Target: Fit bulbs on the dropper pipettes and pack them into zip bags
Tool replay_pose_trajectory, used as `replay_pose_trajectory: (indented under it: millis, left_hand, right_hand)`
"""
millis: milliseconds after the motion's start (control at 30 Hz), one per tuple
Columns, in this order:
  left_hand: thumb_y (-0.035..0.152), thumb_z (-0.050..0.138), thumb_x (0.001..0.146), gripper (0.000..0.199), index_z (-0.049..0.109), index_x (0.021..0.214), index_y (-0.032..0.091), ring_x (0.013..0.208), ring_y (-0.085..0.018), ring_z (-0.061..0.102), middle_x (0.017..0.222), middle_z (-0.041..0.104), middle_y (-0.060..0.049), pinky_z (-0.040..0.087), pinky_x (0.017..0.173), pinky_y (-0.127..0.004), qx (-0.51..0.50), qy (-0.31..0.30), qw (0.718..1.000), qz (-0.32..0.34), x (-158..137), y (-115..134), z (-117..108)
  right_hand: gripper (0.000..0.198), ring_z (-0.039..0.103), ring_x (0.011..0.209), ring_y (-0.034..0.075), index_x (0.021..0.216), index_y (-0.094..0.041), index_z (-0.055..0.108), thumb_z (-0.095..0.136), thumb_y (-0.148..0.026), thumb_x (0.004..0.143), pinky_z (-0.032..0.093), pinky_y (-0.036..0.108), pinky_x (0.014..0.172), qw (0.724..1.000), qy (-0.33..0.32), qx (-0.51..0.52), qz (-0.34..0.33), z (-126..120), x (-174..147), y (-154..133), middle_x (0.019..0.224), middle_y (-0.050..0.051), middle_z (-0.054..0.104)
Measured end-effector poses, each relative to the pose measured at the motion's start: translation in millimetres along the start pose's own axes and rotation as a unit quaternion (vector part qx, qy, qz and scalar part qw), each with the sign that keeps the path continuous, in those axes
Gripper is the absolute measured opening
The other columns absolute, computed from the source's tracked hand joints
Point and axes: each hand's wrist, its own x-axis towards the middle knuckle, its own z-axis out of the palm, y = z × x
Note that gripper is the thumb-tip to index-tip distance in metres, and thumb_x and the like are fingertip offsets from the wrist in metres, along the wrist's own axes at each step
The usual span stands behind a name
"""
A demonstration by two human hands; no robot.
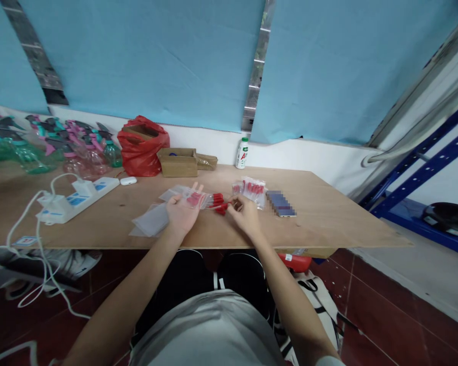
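Observation:
My left hand point(183, 212) is palm up on the near side of the table, with its thumb over a clear plastic bag point(194, 197) that has red print or red contents showing through. Just to the right lies a small row of slim pieces with red ends point(217, 197), beside the bag's edge. My right hand point(245, 213) pinches a small red-ended piece point(222, 208) close to that row; its exact kind is too small to tell. Flat clear bags point(151, 220) lie under and left of my left hand. Beyond my right hand lie filled clear bags with red pieces point(254, 188).
A phone point(281, 203) lies to the right. Behind stand a white bottle point(242, 153), a cardboard box point(178, 162), a red plastic bag point(143, 147) and several spray bottles point(76, 152). At left is a power strip point(78, 199) with cables. The wooden table's point(328, 223) front edge is near my lap.

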Motion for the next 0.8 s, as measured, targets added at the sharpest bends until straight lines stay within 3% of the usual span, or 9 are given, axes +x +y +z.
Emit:
replay_pose_trajectory:
  millis: [100,167,500,800]
  left_hand:
    - [0.024,0.045,0.087,0.066,0.058,0.151,0.022,0.151,-0.030,0.053,0.162,0.057,-0.013,0.049,0.121,-0.052,-0.019,-0.004,1.000,0.018,2,1,-4]
    - [0.023,0.045,0.087,0.065,0.058,0.151,0.024,0.151,-0.029,0.053,0.162,0.057,-0.012,0.048,0.122,-0.052,-0.026,-0.006,0.999,0.028,3,1,-5]
    - [0.026,0.047,0.086,0.060,0.065,0.142,0.020,0.155,-0.029,0.049,0.165,0.053,-0.013,0.043,0.126,-0.049,-0.026,-0.022,0.998,0.043,5,1,-9]
    - [0.022,0.049,0.082,0.059,0.065,0.139,0.019,0.152,-0.029,0.053,0.159,0.060,-0.014,0.051,0.120,-0.047,-0.001,-0.014,0.999,0.039,-4,0,2]
  right_hand:
    - [0.013,0.066,0.073,0.019,0.096,-0.020,0.070,0.063,-0.028,0.088,0.050,0.029,0.069,0.994,0.092,0.051,0.003,-6,2,-7,0.083,0.003,0.073]
    - [0.014,0.065,0.073,0.018,0.096,-0.020,0.070,0.064,-0.030,0.088,0.050,0.029,0.067,0.991,0.110,0.077,0.000,-10,2,-11,0.084,0.003,0.072]
    - [0.011,0.063,0.071,0.016,0.093,-0.021,0.071,0.067,-0.028,0.086,0.048,0.027,0.064,0.986,0.097,0.130,-0.020,-12,0,-16,0.082,0.001,0.071]
    - [0.014,0.063,0.066,0.015,0.098,-0.021,0.076,0.071,-0.033,0.092,0.048,0.028,0.065,0.989,0.024,0.142,-0.035,13,-11,-25,0.081,0.001,0.074]
